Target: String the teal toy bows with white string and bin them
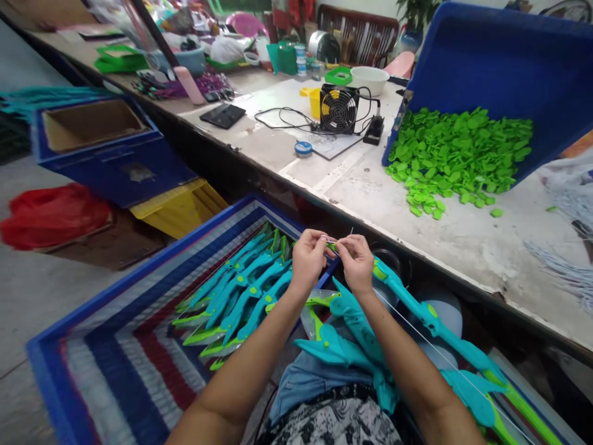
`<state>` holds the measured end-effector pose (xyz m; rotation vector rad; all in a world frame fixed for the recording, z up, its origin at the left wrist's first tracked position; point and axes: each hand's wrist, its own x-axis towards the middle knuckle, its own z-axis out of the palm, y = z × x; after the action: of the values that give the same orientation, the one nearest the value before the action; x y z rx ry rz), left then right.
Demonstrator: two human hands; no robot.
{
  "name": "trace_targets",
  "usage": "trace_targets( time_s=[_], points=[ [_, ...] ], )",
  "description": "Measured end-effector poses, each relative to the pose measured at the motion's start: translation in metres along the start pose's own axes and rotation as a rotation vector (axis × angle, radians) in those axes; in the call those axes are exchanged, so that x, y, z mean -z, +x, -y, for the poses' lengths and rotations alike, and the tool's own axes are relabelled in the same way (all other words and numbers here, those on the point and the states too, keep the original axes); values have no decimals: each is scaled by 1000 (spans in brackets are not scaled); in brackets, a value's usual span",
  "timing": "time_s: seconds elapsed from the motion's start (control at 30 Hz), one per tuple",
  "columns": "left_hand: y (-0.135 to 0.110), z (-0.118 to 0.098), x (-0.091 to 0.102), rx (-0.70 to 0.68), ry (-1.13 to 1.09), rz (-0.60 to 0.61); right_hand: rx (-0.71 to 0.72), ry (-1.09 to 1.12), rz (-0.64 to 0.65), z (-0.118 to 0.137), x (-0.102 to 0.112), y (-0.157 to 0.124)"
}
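My left hand (308,259) and my right hand (356,262) meet just below the table's edge, both pinched on a thin white string (430,346) at the green tip of a teal and green toy bow (435,324). The bow runs from my fingers down to the lower right, and the string trails along it. More teal bow parts (345,346) lie across my lap. To my left, a blue crate (50,364) lined with striped woven sheet holds several finished teal bows (236,293).
A tilted blue bin (504,55) spills a heap of small green plastic pieces (456,154) onto the worktable (467,241). A black fan (339,109) with cables, a tape roll (303,148) and a black tablet (223,115) stand farther back. White strings (563,272) lie at right.
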<state>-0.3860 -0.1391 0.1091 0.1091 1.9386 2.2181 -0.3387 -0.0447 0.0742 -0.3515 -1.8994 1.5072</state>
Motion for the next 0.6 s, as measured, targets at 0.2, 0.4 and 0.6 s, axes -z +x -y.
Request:
trace_targets(
  time_s=[0.2, 0.4, 0.6],
  points=[
    [4, -2, 1, 300, -235, 126, 30, 4, -4, 4, -6, 2],
    [8, -4, 11, 342, -191, 210, 130, -86, 72, 1, -6, 2],
    [5, -5, 0, 336, -250, 58, 225, -215, 94, 3, -2, 1]
  ],
)
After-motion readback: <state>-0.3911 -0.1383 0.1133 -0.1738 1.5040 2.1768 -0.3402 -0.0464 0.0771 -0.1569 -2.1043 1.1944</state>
